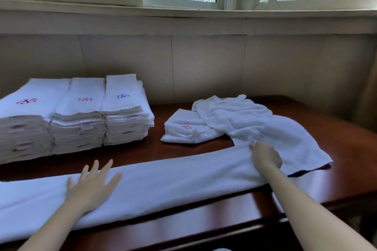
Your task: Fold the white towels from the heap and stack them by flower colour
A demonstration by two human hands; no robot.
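A long white towel (163, 183), folded into a narrow strip, lies across the front of the dark wooden table (183, 153). My left hand (91, 185) presses flat on its left part with fingers spread. My right hand (265, 157) rests on the strip's right end, where it meets the loose heap of white towels (255, 124). At the back left stand three stacks of folded towels: one with a dark red flower (26, 101), one with a red flower (85, 99), one with a blue flower (123, 96). A small folded towel with a red flower (183, 128) lies beside the heap.
A wall and a window sill run behind the table. The table's front edge (224, 224) is close to me, and its right corner curves away at the right.
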